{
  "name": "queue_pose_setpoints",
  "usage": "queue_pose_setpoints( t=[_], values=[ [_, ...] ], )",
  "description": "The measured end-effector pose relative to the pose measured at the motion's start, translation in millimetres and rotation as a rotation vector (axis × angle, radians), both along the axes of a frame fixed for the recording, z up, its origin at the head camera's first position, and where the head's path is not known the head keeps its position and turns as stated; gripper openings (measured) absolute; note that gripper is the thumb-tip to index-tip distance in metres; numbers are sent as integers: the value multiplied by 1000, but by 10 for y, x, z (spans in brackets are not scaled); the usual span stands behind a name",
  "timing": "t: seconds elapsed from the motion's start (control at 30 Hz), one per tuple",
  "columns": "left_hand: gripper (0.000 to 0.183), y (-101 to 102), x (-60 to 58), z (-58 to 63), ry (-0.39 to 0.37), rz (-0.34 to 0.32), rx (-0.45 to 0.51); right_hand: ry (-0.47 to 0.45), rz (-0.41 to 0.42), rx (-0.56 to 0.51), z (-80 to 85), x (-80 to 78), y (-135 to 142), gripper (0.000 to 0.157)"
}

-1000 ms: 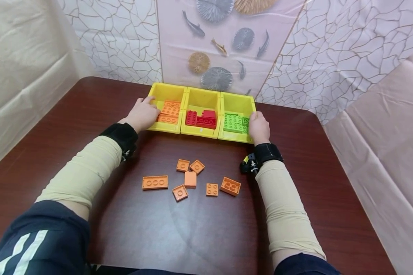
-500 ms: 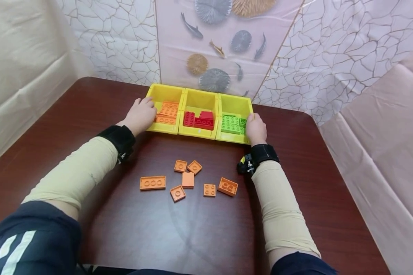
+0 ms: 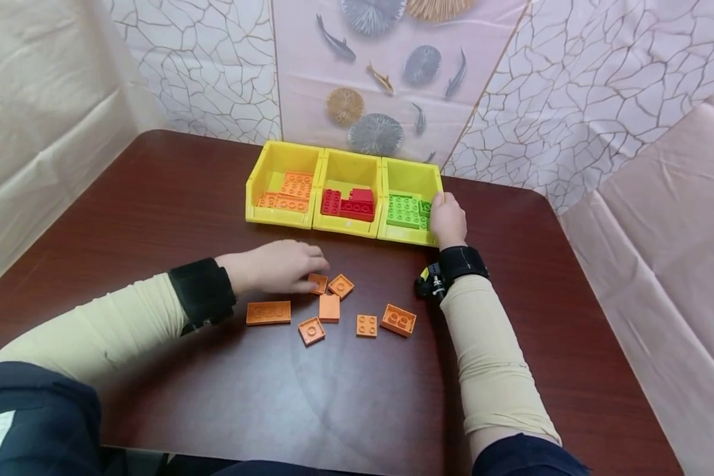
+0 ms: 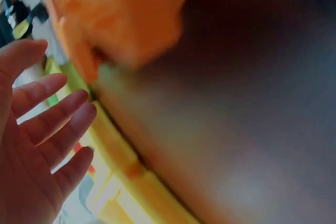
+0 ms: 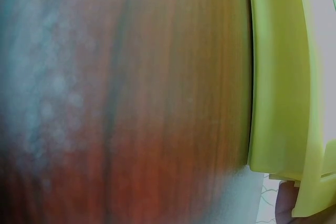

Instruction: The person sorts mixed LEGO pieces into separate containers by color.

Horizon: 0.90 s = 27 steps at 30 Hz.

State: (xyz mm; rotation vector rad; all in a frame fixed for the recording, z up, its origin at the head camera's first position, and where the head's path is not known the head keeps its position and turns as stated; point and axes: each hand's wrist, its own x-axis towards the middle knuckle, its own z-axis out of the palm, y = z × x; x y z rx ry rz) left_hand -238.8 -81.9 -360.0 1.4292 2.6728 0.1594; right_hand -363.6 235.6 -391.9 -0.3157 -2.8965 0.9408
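Observation:
In the head view my left hand [image 3: 276,268] is over the table, its fingertips at a small square orange toy brick [image 3: 318,283]. The left wrist view shows this hand's fingers [image 4: 63,121] spread and loosely extended, with nothing between them. My right hand [image 3: 449,221] grips the right wall of the rightmost of three joined yellow bins [image 3: 348,226]. In the right wrist view only a bit of that hand [image 5: 285,203] shows beside the yellow wall. Orange bricks [image 3: 297,185] lie in the left bin, red bricks [image 3: 357,206] in the middle one, green bricks [image 3: 403,210] in the right one.
Several more orange bricks lie loose on the dark table [image 3: 333,403]: a long one [image 3: 268,313], a plain-topped one [image 3: 329,309], a studded one [image 3: 366,326] and a hollow-side-up one [image 3: 398,320] among them. Patterned cloth [image 3: 214,73] hangs behind the bins.
My left hand has left the left bin's wall and come down and toward the right, to the loose orange bricks. The right hand has stayed on the right bin.

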Motion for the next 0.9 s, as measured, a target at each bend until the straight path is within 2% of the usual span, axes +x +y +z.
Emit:
queue_pose_setpoints(
  t=[0.1,0.17,0.27,0.37,0.47,0.57,0.63,0.7,0.77,0.9],
  values=[
    [39,55,60,-59,-50,-9,-67,-7,-2,-4,-5,16,2,56],
    [37,73,72,-83,-53,-13,-70,-5,-4,-7,-3,24,0,56],
    [31,56,42,-87,-14,-22,-29,-1,-2,-11,10,28,-4,55],
    [25,-24,-66,-27,46,-1,53,3,1,-18,30,22,-2,54],
    [16,-183,-272,82,140,92,131,12,-3,-16,40,10,4,54],
    [15,-395,-513,195,220,258,157,23,-6,-14,43,0,10,54],
    [19,-529,-658,245,239,367,144,27,-3,-14,43,2,12,54],
    [27,-640,-760,268,214,466,105,22,0,-14,43,8,11,54],
    [32,-715,-830,268,196,523,65,17,4,-14,39,14,9,54],
    [25,-759,-907,237,209,549,4,13,5,-21,30,29,-8,54]
  ],
)
